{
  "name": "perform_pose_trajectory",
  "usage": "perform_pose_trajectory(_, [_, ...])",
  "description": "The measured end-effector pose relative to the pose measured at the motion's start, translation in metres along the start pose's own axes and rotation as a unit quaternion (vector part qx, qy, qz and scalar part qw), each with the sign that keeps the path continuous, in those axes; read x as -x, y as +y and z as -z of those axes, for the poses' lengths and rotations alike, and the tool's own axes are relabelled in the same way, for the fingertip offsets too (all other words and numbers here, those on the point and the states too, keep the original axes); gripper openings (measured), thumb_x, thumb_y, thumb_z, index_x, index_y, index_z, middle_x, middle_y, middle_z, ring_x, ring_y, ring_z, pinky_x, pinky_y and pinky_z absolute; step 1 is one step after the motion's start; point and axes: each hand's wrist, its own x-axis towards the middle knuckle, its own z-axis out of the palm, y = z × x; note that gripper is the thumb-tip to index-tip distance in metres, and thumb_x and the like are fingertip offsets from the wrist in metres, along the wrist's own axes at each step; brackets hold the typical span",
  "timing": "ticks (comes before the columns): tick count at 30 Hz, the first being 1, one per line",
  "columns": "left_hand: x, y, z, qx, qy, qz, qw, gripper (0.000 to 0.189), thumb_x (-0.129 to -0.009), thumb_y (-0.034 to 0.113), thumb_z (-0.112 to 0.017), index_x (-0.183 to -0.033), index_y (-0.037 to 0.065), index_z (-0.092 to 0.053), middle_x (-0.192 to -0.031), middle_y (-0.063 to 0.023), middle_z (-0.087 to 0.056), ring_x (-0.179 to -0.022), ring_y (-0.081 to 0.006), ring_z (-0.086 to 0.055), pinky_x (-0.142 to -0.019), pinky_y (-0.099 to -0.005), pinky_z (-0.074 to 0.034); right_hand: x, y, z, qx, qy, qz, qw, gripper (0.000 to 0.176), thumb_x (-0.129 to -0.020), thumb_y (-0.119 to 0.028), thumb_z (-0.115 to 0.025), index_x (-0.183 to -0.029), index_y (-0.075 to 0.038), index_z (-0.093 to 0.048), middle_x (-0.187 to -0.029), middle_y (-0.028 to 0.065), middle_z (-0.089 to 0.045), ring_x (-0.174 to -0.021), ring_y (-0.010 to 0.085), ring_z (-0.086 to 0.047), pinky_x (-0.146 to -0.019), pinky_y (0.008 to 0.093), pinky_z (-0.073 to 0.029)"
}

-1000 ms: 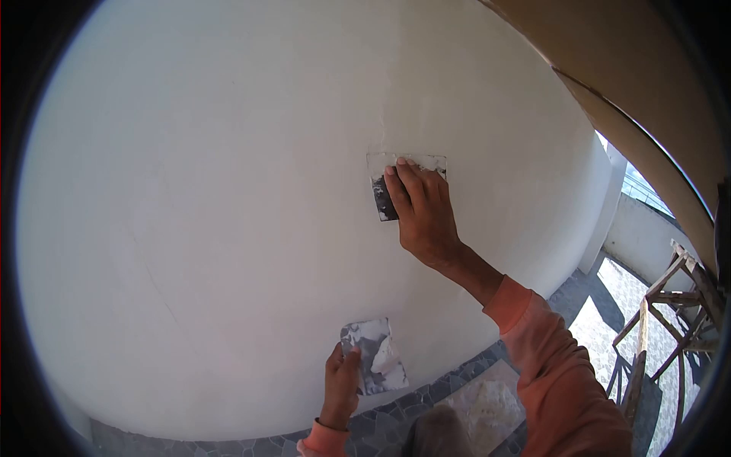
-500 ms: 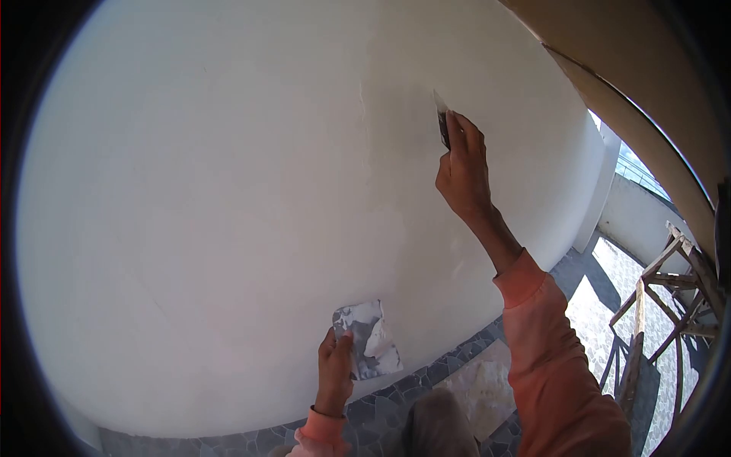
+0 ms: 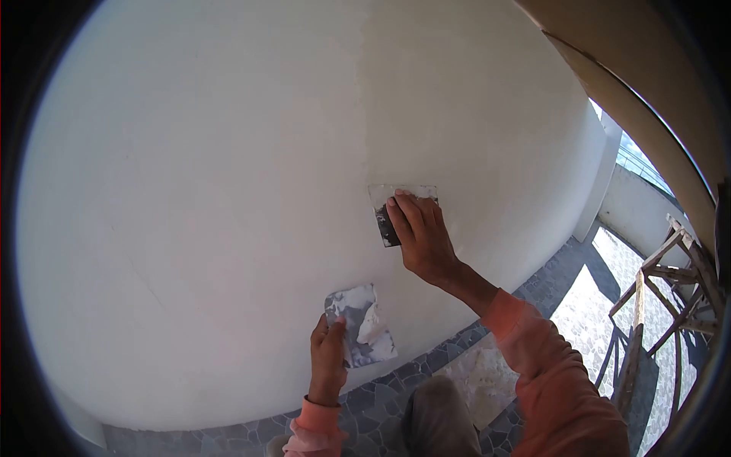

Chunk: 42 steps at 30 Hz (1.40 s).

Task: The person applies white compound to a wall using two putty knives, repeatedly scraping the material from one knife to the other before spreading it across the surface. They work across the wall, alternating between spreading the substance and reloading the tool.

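**Scraper blade pressed flat to a white wall, putty plate held below**

A smooth white wall (image 3: 228,190) fills almost the whole view and curves away to the right under a beige overhang (image 3: 632,76). At its foot runs a floor (image 3: 533,293) of irregular grey stone pieces, sunlit at the right, where a rough wooden trestle (image 3: 670,282) stands well apart from the person's arms.

An orange sleeve (image 3: 563,381) comes up from the lower right corner. It ends in the right hand (image 3: 422,240), which lies against the wall a little right of centre. Its fingers (image 3: 415,209) are stretched out close together and press on a thin, pale scraper blade (image 3: 384,199). The blade sits flat on the wall with its top edge level. Its upper strip and left side show beyond the fingertips, and a dark smeared patch lies by the index finger.

Lower down and to the left, the left hand (image 3: 327,362) rises from a pink-orange cuff and holds a putty plate (image 3: 346,308) in front of the wall, tilted with its face towards the camera. Its fingers are clamped on the plate's lower left part, with the thumb lying over the front. The plate is grey and streaked with white. A lump of white putty (image 3: 373,324) sits on its right half, clear of the thumb. The two tools are apart, the plate below and left of the blade.
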Motion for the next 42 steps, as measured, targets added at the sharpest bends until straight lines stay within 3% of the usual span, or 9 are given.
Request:
perform_pose_trajectory(2, [-0.001, -0.001, 0.000, 0.005, 0.003, 0.004, 1.000, 0.027, -0.102, 0.013, -0.056, -0.123, -0.004, -0.058, -0.101, -0.0046, -0.066, -0.088, -0.0117, -0.060, -0.075, -0.0266, -0.050, 0.004, -0.001, 0.011, -0.042, -0.018, 0.022, 0.999, 0.045, -0.089, 0.006, -0.057, -0.134, 0.010, -0.054, -0.135, 0.0227, -0.053, -0.118, 0.0353, -0.056, -0.100, 0.0495, -0.046])
perform_pose_trajectory(8, [-0.001, 0.000, 0.001, 0.016, -0.015, 0.010, 1.000, 0.028, -0.102, 0.013, -0.055, -0.124, -0.004, -0.058, -0.105, -0.0063, -0.067, -0.092, -0.0137, -0.064, -0.079, -0.0279, -0.053, -0.087, 0.058, 0.049, 0.029, 0.084, -0.022, 0.996, 0.056, -0.084, 0.011, -0.059, -0.139, 0.007, -0.052, -0.136, 0.0187, -0.052, -0.116, 0.0346, -0.056, -0.103, 0.0470, -0.045])
perform_pose_trajectory(13, [0.001, 0.002, -0.001, 0.020, -0.020, 0.006, 1.000, 0.027, -0.103, 0.012, -0.053, -0.126, -0.003, -0.057, -0.108, -0.0075, -0.068, -0.094, -0.0160, -0.067, -0.079, -0.0302, -0.057, -0.151, 0.112, 0.042, 0.086, 0.132, -0.017, 0.987, 0.052, -0.088, 0.006, -0.058, -0.140, 0.006, -0.051, -0.138, 0.0167, -0.051, -0.122, 0.0332, -0.054, -0.105, 0.0462, -0.043])
perform_pose_trajectory(19, [0.005, 0.008, -0.007, 0.032, -0.037, 0.001, 0.999, 0.028, -0.103, 0.011, -0.051, -0.127, -0.003, -0.056, -0.110, -0.0093, -0.069, -0.095, -0.0177, -0.069, -0.079, -0.0317, -0.059, -0.113, 0.074, 0.005, 0.122, 0.079, 0.005, 0.989, 0.050, -0.092, 0.002, -0.054, -0.142, 0.006, -0.049, -0.143, 0.0210, -0.046, -0.124, 0.0338, -0.050, -0.104, 0.0488, -0.041])
perform_pose_trajectory(25, [-0.002, 0.001, 0.002, 0.030, -0.039, 0.009, 0.999, 0.029, -0.104, 0.009, -0.047, -0.130, -0.003, -0.054, -0.113, -0.0115, -0.069, -0.098, -0.0214, -0.071, -0.083, -0.0338, -0.062, -0.077, 0.050, 0.036, 0.008, 0.022, 0.051, 0.998, 0.050, -0.092, 0.008, -0.054, -0.141, 0.005, -0.052, -0.137, 0.0185, -0.052, -0.126, 0.0328, -0.053, -0.104, 0.0467, -0.043])
perform_pose_trajectory(29, [-0.001, -0.001, 0.002, 0.037, -0.046, 0.002, 0.998, 0.029, -0.104, 0.009, -0.049, -0.129, -0.004, -0.054, -0.113, -0.0111, -0.069, -0.098, -0.0203, -0.070, -0.082, -0.0334, -0.061, -0.127, 0.090, 0.051, 0.026, 0.115, -0.063, 0.991, 0.055, -0.087, 0.009, -0.056, -0.141, 0.006, -0.049, -0.135, 0.0175, -0.051, -0.119, 0.0354, -0.054, -0.102, 0.0484, -0.045])
perform_pose_trajectory(36, [-0.003, -0.003, 0.005, 0.023, -0.032, -0.010, 0.999, 0.029, -0.103, 0.011, -0.052, -0.127, -0.004, -0.055, -0.111, -0.0093, -0.068, -0.098, -0.0171, -0.067, -0.081, -0.0307, -0.057, -0.184, 0.111, 0.030, 0.065, 0.080, -0.149, 0.983, 0.056, -0.086, 0.002, -0.061, -0.140, 0.007, -0.048, -0.134, 0.0197, -0.047, -0.121, 0.0376, -0.051, -0.101, 0.0514, -0.045])
perform_pose_trajectory(40, [0.002, 0.004, -0.002, 0.029, -0.028, -0.002, 0.999, 0.029, -0.103, 0.011, -0.052, -0.128, -0.005, -0.055, -0.112, -0.0096, -0.068, -0.097, -0.0171, -0.067, -0.081, -0.0307, -0.057, -0.152, 0.072, 0.018, 0.080, 0.098, -0.001, 0.992, 0.054, -0.087, 0.004, -0.057, -0.141, 0.006, -0.050, -0.134, 0.0203, -0.048, -0.119, 0.0356, -0.049, -0.104, 0.0494, -0.040])
perform_pose_trajectory(42, [0.004, 0.003, -0.004, 0.032, -0.024, -0.003, 0.999, 0.030, -0.104, 0.011, -0.051, -0.128, -0.005, -0.055, -0.112, -0.0098, -0.068, -0.097, -0.0173, -0.068, -0.081, -0.0308, -0.057, -0.122, 0.056, 0.017, 0.066, 0.072, 0.052, 0.994, 0.048, -0.090, 0.004, -0.056, -0.138, 0.006, -0.053, -0.136, 0.0211, -0.050, -0.118, 0.0345, -0.051, -0.100, 0.0474, -0.043])
